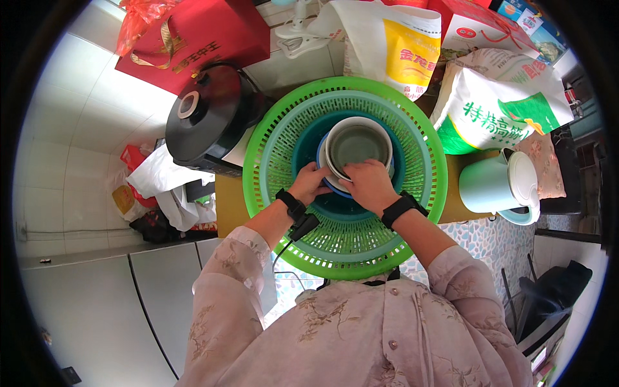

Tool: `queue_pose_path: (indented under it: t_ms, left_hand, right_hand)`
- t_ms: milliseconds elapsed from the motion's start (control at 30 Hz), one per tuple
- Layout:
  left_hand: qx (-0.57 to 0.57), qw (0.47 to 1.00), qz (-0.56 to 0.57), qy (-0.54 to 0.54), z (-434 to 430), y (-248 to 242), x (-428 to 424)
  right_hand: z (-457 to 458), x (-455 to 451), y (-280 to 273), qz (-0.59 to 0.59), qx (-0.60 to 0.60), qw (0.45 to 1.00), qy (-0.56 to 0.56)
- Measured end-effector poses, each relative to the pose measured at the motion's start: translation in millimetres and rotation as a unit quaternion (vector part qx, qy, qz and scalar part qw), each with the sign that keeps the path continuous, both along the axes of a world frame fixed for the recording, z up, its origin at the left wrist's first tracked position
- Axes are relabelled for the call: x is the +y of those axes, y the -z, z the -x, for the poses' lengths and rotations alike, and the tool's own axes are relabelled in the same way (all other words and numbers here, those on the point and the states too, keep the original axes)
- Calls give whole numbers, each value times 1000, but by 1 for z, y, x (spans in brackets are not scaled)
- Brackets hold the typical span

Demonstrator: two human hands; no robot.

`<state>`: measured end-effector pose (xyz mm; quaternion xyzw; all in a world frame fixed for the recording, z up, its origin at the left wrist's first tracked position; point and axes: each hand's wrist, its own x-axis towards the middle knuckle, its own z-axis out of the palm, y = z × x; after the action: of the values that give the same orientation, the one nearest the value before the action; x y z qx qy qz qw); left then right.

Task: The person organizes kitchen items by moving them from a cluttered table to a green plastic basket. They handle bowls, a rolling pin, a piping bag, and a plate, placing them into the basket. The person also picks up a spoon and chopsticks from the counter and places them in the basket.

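Observation:
A stack of nested bowls sits inside a teal basin (302, 140), which lies in nested plastic strainer baskets. The outer basket (428, 140) is bright green and the inner basket (275, 140) paler green. My left hand (308, 185) grips the left rim of a blue-rimmed bowl (321, 152) low in the stack, its far fingers partly hidden. My right hand (371, 184) pinches the near rim of the uppermost white-rimmed bowl (358, 142), with fingers inside and thumb outside. That bowl's inside is greyish. Black bands circle both wrists.
A black-lidded pot-like appliance (208, 116) stands left of the baskets. To the right are a pale blue jug (488, 181) and a white-and-green flour sack (498, 111). Behind stand another sack (401, 43) and a red gift bag (203, 43). A cable hangs from my left wrist.

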<state>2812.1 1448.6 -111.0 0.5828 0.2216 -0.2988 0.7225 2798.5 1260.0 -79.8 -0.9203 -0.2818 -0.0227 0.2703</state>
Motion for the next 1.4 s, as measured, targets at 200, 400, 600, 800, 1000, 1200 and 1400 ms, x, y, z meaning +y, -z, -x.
queue_pose_path:
  t_ms: [200,400,600,800,1000,1200,1400]
  left_hand:
    - [47,998,-29,2,-4,5,0]
    - [51,996,-67,24,-4,14,4]
    - [44,998,-46,13,-1,10,8]
    - [25,998,-46,-26,20,-22,23]
    - [-8,999,-4,-49,45,-50,48]
    - [-12,997,69,-34,36,-38,59]
    - [2,995,100,-2,17,-37,50]
  right_hand:
    - [4,8,4,40,-30,999,0]
    - [4,15,9,63,-31,998,-7]
    - [1,9,-1,46,61,997,-18]
    - [13,-15,-29,-224,99,968,48]
    - [38,-70,-46,-344,182,899,199]
    - [76,-107,-50,-509,370,705,327]
    - [79,-89,-42,-556,391,659,322]
